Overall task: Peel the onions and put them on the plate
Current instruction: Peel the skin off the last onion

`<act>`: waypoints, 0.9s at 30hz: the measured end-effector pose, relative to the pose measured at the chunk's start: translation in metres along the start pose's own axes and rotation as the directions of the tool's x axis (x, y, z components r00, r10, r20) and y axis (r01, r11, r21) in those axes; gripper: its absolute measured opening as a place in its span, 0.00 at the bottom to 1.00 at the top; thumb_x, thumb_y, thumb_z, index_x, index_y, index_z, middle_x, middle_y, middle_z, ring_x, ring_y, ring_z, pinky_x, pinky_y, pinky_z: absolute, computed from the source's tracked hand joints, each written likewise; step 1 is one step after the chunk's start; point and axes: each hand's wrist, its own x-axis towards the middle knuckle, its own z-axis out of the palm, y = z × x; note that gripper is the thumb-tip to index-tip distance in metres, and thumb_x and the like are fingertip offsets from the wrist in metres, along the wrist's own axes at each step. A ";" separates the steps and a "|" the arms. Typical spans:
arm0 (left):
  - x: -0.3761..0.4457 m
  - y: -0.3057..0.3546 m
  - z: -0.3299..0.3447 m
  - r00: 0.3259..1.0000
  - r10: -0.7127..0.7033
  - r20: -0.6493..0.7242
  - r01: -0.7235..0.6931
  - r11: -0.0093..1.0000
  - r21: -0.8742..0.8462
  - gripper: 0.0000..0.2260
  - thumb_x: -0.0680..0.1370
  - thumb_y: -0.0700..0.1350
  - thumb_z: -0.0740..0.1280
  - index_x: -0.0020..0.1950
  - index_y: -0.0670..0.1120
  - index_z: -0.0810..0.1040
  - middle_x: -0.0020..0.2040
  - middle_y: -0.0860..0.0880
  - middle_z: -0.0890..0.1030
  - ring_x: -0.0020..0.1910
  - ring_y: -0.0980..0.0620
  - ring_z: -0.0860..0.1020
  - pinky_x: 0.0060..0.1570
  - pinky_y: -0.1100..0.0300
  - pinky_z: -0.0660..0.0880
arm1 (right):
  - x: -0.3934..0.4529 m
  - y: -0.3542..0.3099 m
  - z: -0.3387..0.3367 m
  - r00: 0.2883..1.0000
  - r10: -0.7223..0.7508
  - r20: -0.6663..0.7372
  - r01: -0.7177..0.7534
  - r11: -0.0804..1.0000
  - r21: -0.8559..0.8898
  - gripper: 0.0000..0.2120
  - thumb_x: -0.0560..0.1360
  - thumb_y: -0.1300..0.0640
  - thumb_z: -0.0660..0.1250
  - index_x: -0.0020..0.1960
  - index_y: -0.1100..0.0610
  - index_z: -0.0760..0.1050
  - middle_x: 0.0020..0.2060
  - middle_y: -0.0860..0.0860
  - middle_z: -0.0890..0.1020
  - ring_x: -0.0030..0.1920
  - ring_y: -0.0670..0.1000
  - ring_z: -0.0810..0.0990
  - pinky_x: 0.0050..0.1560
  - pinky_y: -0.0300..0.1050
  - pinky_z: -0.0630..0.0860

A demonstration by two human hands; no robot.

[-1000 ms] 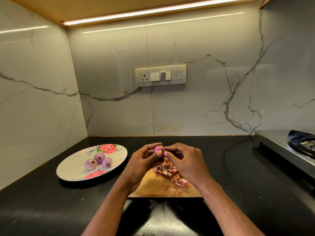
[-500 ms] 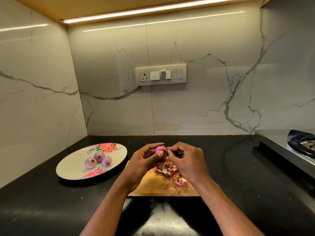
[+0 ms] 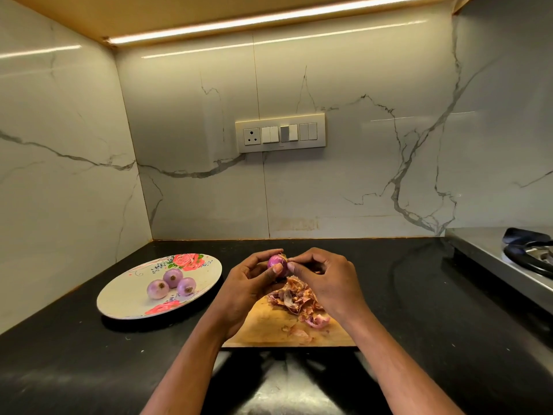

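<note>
Through the head camera I saw both hands raised together over the far end of the wooden cutting board (image 3: 269, 327), which lay flat on the black worktop (image 3: 419, 295). The left hand (image 3: 248, 283) had its grip curled round a small purple onion (image 3: 276, 262), thumb across the near side and fingers wrapped behind it, so the onion sat up off the board between the two hands. The right hand (image 3: 326, 280) had its grip closed to a pinch, thumb and forefinger meeting at the onion's tufted top right edge, on what looked like a shred of dry skin; the shred itself was too small for me to be sure of.

Under the right hand a heap of brown and pinkish onion skins (image 3: 294, 299) lay on the board, with a few loose flakes nearer me.

To the left, well apart from the board, the flowered plate (image 3: 125, 298) rested on the worktop with three peeled onions (image 3: 172, 284) clustered touching near its middle.

A switch panel (image 3: 280, 133) sat on the marble back wall, and the corner of a steel stove (image 3: 514, 259) showed at the right edge.
</note>
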 end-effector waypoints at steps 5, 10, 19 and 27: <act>-0.001 0.001 0.000 1.000 -0.001 0.020 0.001 1.000 0.006 0.20 0.73 0.43 0.71 0.66 0.46 0.78 0.58 0.46 0.84 0.58 0.47 0.83 0.58 0.52 0.80 | 0.000 0.001 0.001 0.999 -0.010 -0.034 0.008 0.999 -0.045 0.05 0.76 0.51 0.72 0.51 0.51 0.83 0.41 0.42 0.84 0.45 0.39 0.82 0.45 0.32 0.79; -0.001 0.000 0.003 0.999 -0.025 0.023 0.025 1.000 -0.007 0.20 0.73 0.41 0.71 0.65 0.44 0.75 0.59 0.43 0.83 0.58 0.46 0.83 0.55 0.55 0.81 | 0.001 0.003 0.001 0.993 0.003 -0.119 -0.013 0.997 -0.080 0.01 0.77 0.52 0.71 0.49 0.47 0.80 0.41 0.41 0.83 0.45 0.36 0.81 0.43 0.29 0.77; -0.001 0.003 0.002 0.997 -0.080 -0.004 0.078 0.985 -0.153 0.14 0.80 0.39 0.65 0.65 0.44 0.77 0.61 0.40 0.81 0.58 0.44 0.83 0.53 0.57 0.81 | 0.002 0.010 -0.001 0.998 0.067 -0.007 -0.067 0.984 -0.166 0.11 0.78 0.58 0.70 0.59 0.48 0.81 0.50 0.41 0.84 0.50 0.36 0.80 0.47 0.24 0.74; -0.002 0.002 0.005 0.994 -0.078 -0.079 0.068 0.989 -0.131 0.12 0.84 0.41 0.59 0.65 0.44 0.76 0.58 0.41 0.83 0.56 0.43 0.84 0.52 0.54 0.81 | 0.000 0.003 0.002 0.998 0.039 0.041 -0.033 0.990 -0.141 0.10 0.76 0.51 0.73 0.57 0.44 0.81 0.46 0.38 0.83 0.49 0.34 0.80 0.47 0.26 0.76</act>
